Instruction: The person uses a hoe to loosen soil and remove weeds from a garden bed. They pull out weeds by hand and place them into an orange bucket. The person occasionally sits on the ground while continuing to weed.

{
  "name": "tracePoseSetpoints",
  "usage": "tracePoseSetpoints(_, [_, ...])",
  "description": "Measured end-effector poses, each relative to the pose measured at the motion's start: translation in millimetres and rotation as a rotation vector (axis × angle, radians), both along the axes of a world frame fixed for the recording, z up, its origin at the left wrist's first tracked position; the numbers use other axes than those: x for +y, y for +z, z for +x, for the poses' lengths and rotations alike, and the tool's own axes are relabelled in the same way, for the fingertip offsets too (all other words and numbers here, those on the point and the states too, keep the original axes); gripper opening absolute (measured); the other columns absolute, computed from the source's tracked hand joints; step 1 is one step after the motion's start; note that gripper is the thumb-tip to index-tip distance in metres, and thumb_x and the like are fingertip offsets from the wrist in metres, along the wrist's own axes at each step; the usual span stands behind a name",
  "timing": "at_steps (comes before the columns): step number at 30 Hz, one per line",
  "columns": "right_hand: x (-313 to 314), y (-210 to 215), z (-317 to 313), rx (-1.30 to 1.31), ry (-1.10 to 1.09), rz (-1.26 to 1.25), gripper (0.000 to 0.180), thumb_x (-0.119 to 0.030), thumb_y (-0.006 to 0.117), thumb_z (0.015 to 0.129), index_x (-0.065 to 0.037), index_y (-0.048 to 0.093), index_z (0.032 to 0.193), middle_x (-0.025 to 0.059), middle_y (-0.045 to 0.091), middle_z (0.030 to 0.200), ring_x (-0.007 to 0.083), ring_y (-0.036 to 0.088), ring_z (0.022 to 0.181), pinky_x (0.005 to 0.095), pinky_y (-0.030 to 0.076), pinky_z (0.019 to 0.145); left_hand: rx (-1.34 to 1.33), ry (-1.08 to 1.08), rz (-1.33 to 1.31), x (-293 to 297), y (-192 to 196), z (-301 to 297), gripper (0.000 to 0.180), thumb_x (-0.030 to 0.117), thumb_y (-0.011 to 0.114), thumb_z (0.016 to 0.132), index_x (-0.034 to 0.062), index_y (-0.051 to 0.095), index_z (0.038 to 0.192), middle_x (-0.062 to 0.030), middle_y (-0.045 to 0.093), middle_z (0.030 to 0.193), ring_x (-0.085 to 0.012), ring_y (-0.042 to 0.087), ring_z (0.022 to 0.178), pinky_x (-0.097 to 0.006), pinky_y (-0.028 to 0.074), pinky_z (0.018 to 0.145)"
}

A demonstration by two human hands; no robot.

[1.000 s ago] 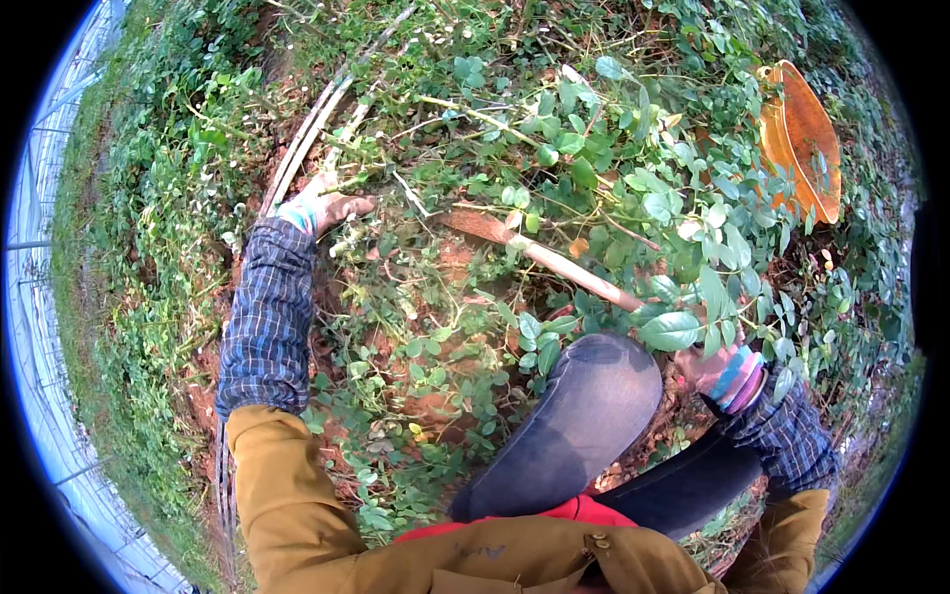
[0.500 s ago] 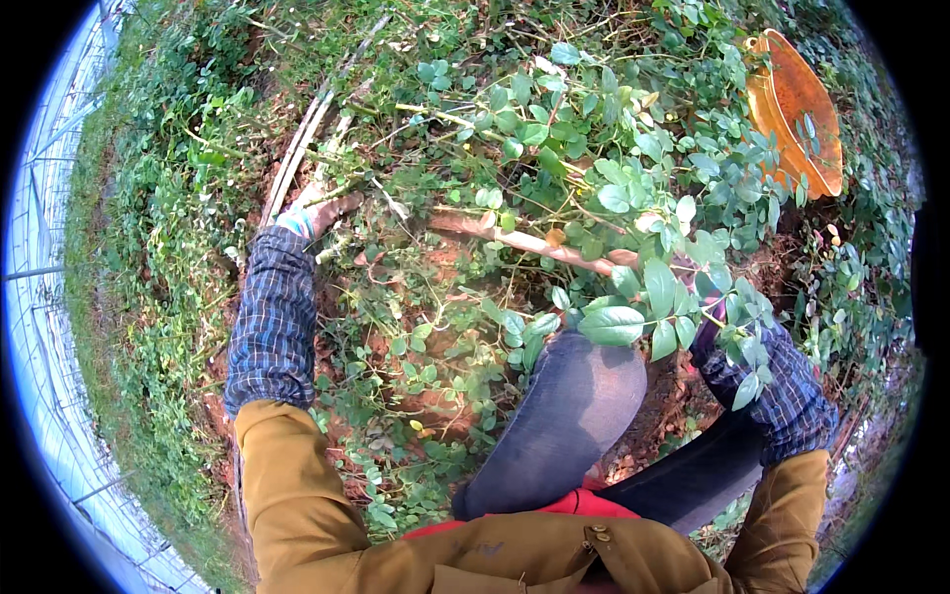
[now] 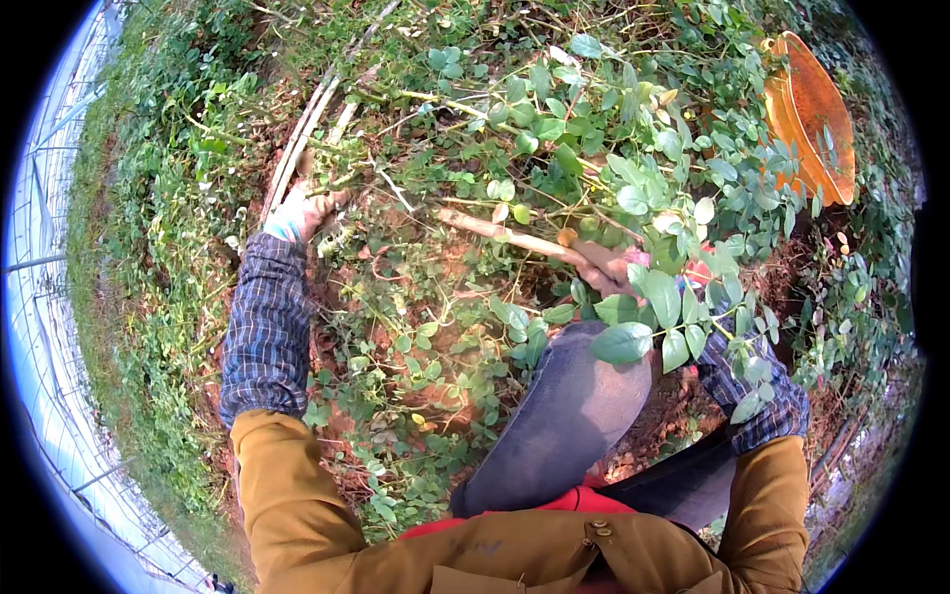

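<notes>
My left hand (image 3: 313, 212), with a light blue band at the wrist, is low among the stems at the left. Its fingers are curled in, but leaves and stems hide what they hold. Beside it run long pale strips (image 3: 303, 139), stretching away up the row. My right hand (image 3: 616, 269) is closed around a brown wooden stick (image 3: 515, 238), whose bare end points left toward the middle of the bed. A leafy rose-like branch (image 3: 661, 302) hangs over that hand and wrist, covering part of them.
An orange plastic basin (image 3: 819, 119) lies tilted among the plants at far right. Dense leafy bushes (image 3: 148, 228) line the left side, with a pale-walled, framed structure (image 3: 45, 297) beyond. My bent knee (image 3: 574, 406) in grey jeans is close below the stick.
My right hand has moved left along the stick, and its arm has swung inward. My left hand has shifted only slightly. The view has shifted a little.
</notes>
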State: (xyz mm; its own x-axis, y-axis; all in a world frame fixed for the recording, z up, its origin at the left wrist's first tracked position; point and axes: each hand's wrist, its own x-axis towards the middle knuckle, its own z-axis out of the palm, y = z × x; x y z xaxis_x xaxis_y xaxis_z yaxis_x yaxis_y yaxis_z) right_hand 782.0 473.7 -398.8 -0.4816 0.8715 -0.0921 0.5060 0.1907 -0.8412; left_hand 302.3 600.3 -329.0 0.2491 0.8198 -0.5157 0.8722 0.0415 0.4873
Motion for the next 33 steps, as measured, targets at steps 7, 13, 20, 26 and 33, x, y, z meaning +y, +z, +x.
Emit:
tracePoseSetpoints(7, [-13.3,6.2,58.8,-0.102,0.094,-0.209,0.031,-0.023,0.052,0.094,-0.007,0.055,0.12,0.007,0.057,0.085,0.0167,0.056,0.074,0.027,0.048,0.067,-0.494,0.722,0.142,-25.0,16.4,-60.0,0.023,0.018,0.066,0.087,0.0004,0.066,0.102,-0.0042,0.067,0.091,-0.0089,0.058,0.073,-0.023,0.044,0.058])
tracePoseSetpoints(13, [-10.7,65.6,47.4,-0.197,0.044,-0.198,0.029,-0.028,0.055,0.092,-0.01,0.061,0.114,0.0077,0.059,0.078,0.0171,0.059,0.073,0.0295,0.048,0.065,-0.356,0.923,0.279,-39.2,47.5,-94.4,0.028,0.021,0.066,0.088,0.0039,0.068,0.11,-0.0036,0.07,0.097,-0.0105,0.063,0.067,-0.023,0.048,0.066])
tracePoseSetpoints(20, [17.9,52.7,-45.0,-0.179,0.026,-0.14,0.031,-0.038,0.054,0.092,-0.02,0.064,0.115,0.0083,0.063,0.079,0.0215,0.062,0.075,0.037,0.046,0.068,0.247,0.339,0.096,-20.1,12.2,-6.4,0.051,0.026,0.07,0.08,0.0069,0.055,0.125,-0.0157,0.064,0.102,-0.0286,0.061,0.093,-0.035,0.048,0.083])
tracePoseSetpoints(26, [22.5,25.7,-50.1,-0.138,0.13,-0.312,0.041,-0.04,0.051,0.093,-0.019,0.057,0.127,0.0116,0.067,0.096,0.0276,0.064,0.089,0.0387,0.049,0.079,0.631,0.327,-0.094,1.2,-2.6,-0.8,0.049,0.025,0.073,0.071,0.0,0.059,0.111,-0.0226,0.064,0.108,-0.0343,0.061,0.105,-0.04,0.048,0.093])
tracePoseSetpoints(33, [-4.7,46.4,-15.9,-0.076,-0.088,-0.293,0.037,-0.035,0.053,0.093,-0.015,0.057,0.124,0.0075,0.065,0.087,0.0225,0.063,0.077,0.0353,0.047,0.068,-0.36,0.574,0.21,-4.2,-36.0,-29.7,0.025,0.011,0.059,0.089,0.0068,0.054,0.113,-0.0037,0.066,0.088,-0.0094,0.055,0.06,-0.021,0.046,0.056])
